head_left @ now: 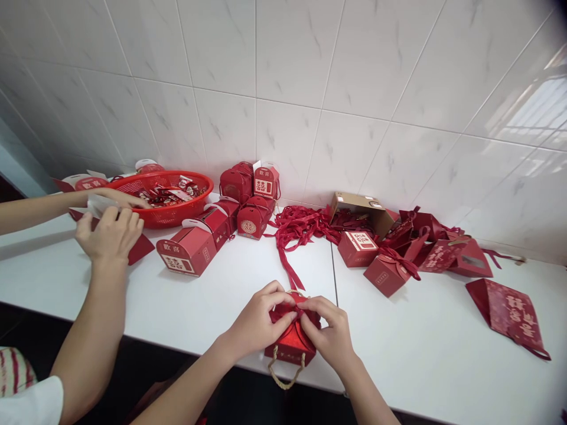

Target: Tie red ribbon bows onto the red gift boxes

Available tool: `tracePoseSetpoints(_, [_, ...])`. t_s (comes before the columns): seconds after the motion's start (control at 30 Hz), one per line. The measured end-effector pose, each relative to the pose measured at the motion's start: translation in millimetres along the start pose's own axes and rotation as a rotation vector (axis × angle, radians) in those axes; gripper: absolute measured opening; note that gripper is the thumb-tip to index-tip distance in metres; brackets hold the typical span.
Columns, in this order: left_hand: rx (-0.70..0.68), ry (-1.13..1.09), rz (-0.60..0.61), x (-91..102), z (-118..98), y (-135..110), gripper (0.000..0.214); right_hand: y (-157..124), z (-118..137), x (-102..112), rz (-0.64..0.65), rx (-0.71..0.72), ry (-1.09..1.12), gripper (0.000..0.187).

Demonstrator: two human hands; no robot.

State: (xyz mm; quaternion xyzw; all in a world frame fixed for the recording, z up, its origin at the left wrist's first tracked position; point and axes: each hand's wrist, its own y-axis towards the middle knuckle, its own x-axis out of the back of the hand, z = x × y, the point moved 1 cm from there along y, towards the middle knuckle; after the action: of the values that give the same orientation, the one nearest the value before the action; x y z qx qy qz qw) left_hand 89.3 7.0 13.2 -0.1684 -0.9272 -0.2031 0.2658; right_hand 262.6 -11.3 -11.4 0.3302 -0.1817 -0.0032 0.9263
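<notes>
A red gift box point(292, 337) with rope handles sits at the table's front edge, directly under both my hands. My left hand point(264, 316) pinches a dark red ribbon point(297, 311) over the top of the box, thumb and forefinger together. From the other side my right hand point(326, 324) pinches the same ribbon close by, its fingertips nearly meeting the left ones. The ribbon's exact shape is partly hidden by my fingers. One rope handle point(286, 382) hangs over the front edge. Behind the box, a loose red ribbon strand trails back to a ribbon pile point(303, 223).
Red candy boxes point(188, 251) stand left of centre. A co-worker's hands point(108, 230) work beside a red basket point(166, 215) of wrapped sweets. An open cardboard box point(361, 203), more red boxes point(387, 274) and a red bag point(509, 316) lie rightward. A tiled wall point(287, 141) bounds the table.
</notes>
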Motion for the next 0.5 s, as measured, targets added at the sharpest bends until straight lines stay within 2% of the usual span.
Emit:
tracePoseSetpoints(0.17, [-0.007, 0.014, -0.072, -3.1, 3, -1, 0.013, -1, -1, -1, 0.001, 0.016, -0.048, 0.021])
tracePoseSetpoints(0.33, [0.008, 0.119, -0.154, -2.8, 2, -5, 0.013, -4, 0, -2, -0.07, 0.053, -0.158, 0.021])
tracePoseSetpoints(0.5, [0.052, 0.218, -0.2, 4.8, 5, -10, 0.011, -9, -4, 5, -0.14, 0.048, -0.252, 0.02])
